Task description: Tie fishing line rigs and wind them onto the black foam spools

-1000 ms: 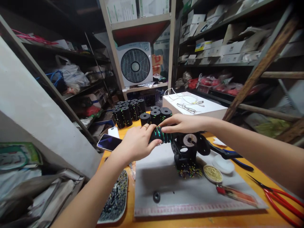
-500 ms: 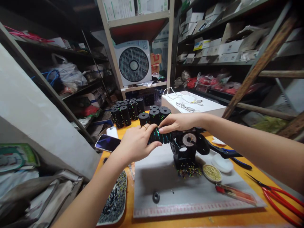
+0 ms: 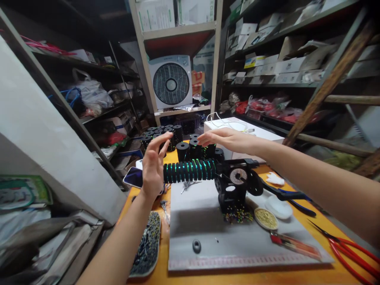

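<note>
A black roller (image 3: 190, 170) with green glinting bands sticks out leftward from a black winding machine (image 3: 234, 186) on a grey mat (image 3: 237, 241). My left hand (image 3: 154, 166) is held up just off the roller's left end, fingers spread, holding nothing. My right hand (image 3: 228, 140) hovers flat above the roller's right part, fingers stretched out, not touching it. Behind both hands stand several black spools (image 3: 166, 138).
An orange table (image 3: 297, 273) carries a tray of dark beads (image 3: 147, 245), a phone (image 3: 133, 178), a gold-bead dish (image 3: 265, 217), red scissors (image 3: 353, 249), pliers (image 3: 291, 196) and a white box (image 3: 246, 132). Shelves with boxes and a fan (image 3: 170, 81) surround it.
Both hands have let go of the roller and lifted away, fingers opening. The roller now shows its full length.
</note>
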{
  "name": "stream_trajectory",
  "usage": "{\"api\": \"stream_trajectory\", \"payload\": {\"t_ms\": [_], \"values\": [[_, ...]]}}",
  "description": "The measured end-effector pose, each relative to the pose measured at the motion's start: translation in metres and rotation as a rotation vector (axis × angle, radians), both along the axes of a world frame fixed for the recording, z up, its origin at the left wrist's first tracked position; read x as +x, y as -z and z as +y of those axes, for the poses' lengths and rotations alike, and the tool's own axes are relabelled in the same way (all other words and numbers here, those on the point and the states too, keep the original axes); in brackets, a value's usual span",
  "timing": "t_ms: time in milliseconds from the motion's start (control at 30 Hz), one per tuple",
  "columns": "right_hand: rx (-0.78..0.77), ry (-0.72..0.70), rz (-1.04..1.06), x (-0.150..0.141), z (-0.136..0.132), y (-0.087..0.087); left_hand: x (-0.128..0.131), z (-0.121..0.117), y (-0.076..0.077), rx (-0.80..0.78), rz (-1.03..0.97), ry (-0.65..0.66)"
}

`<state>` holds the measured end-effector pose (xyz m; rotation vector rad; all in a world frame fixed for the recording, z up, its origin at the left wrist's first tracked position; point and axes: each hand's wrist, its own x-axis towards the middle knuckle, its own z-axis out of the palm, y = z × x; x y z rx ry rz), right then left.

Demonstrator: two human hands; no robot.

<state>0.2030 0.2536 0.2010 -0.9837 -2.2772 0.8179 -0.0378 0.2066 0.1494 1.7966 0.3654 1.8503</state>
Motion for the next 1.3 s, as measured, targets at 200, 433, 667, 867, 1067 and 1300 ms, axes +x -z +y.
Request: {"api": "stream_trajectory", "payload": {"t_ms": [200, 433, 667, 867, 1067, 1300], "values": [[0.085, -0.171, -0.277, -0.071, 0.004, -0.013, -0.01, 0.008, 0.005, -0.353, -0.675, 0.327], [0.005, -0.314, -0.536, -0.127, 0.01, 0.003, -0.019, 0.014, 0.011, -0.487, -0.802, 0.386], [0.033, -0.29, -0.487, -0.121, 0.008, 0.02, -0.022, 0.013, 0.01, -0.513, -0.639, 0.285], [0.034, -0.288, -0.431, -0.12, 0.002, 0.021, -0.054, -0.006, 0.026, -0.663, -0.169, 0.091], [-0.019, -0.215, -0.379, -0.117, 0.002, 0.02, -0.067, -0.02, 0.032, -0.745, 0.162, 0.089], [-0.051, -0.203, -0.363, -0.117, 0.003, 0.02, -0.066, -0.016, 0.038, -0.657, 0.208, 0.088]]}}
